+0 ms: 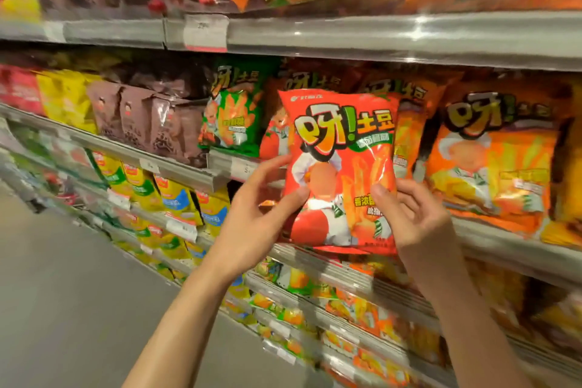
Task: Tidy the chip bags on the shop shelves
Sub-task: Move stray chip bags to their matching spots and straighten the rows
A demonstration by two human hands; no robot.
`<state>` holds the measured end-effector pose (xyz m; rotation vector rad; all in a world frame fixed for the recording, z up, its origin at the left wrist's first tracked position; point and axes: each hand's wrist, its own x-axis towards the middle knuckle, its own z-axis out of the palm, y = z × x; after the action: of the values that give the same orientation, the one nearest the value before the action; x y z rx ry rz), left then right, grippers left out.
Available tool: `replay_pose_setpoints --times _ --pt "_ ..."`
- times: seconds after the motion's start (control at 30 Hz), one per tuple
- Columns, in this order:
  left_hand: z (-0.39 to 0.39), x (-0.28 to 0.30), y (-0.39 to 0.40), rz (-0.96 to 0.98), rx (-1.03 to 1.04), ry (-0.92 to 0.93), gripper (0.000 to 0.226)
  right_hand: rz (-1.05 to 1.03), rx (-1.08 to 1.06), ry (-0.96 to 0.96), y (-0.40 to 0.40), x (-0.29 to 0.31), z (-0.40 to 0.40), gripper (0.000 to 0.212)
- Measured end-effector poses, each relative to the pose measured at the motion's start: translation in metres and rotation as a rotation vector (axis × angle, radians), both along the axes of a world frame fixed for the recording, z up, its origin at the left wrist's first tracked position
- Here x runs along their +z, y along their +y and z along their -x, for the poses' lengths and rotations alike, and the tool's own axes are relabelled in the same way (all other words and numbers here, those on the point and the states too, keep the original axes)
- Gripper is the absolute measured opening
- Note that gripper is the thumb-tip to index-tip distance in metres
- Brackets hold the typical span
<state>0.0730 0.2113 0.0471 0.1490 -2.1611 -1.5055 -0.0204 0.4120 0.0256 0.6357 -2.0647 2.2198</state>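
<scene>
Here, red chip bag (341, 167) stood upright, long axis vertical, held just in front of middle shelf's front edge (504, 238). Left hand (258, 214) pinched bag's lower left side, thumb on face, fingers behind. Right hand (415, 217) gripped lower right corner, thumb on front. Both hands sat below bag's middle, about equally near. Bag's slot looked to lie straight behind it, between green bag (234, 116) and orange bag (491, 161). Next push likely forward, away from hands, into shelf row.
</scene>
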Motion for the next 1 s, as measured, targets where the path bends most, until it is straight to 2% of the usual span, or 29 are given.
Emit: replay_pose_setpoints --times 0.13,0.23,0.4,0.53,0.63,0.73,0.8,0.87,0.93,1.0 --pt "0.014 0.001 -0.052 -0.022 -0.026 -0.005 0.049 -0.103 -0.036 -0.024 -0.050 0.007 0.013 0.010" --pt "0.024 -0.002 -0.085 -0.027 -0.075 -0.004 0.047 -0.208 -0.109 0.044 -0.077 0.010 0.012 0.023" --pt "0.048 -0.003 -0.134 0.020 -0.189 0.022 0.048 -0.115 -0.222 0.004 -0.119 0.012 0.003 0.011" --pt "0.059 0.000 -0.171 0.052 -0.323 0.030 0.045 -0.027 -0.342 -0.092 -0.153 0.010 -0.011 0.013" --pt "0.064 0.003 -0.197 0.082 -0.372 0.032 0.044 -0.005 -0.395 -0.096 -0.183 0.009 -0.024 0.013" --pt "0.069 0.005 -0.219 0.108 -0.337 0.039 0.045 0.078 -0.442 -0.094 -0.208 0.009 -0.032 0.017" --pt "0.074 0.005 -0.238 0.111 -0.225 0.115 0.048 0.087 -0.477 -0.077 -0.218 0.012 -0.033 0.019" --pt "0.087 0.004 -0.258 0.230 -0.076 0.181 0.049 0.071 -0.510 -0.089 -0.222 0.015 -0.034 0.023" --pt "0.096 0.006 -0.270 0.345 0.007 0.123 0.051 0.049 -0.515 -0.093 -0.224 0.019 -0.035 0.027" --pt "0.105 0.004 -0.274 0.411 0.001 0.034 0.060 0.028 -0.529 -0.086 -0.224 0.020 -0.036 0.028"
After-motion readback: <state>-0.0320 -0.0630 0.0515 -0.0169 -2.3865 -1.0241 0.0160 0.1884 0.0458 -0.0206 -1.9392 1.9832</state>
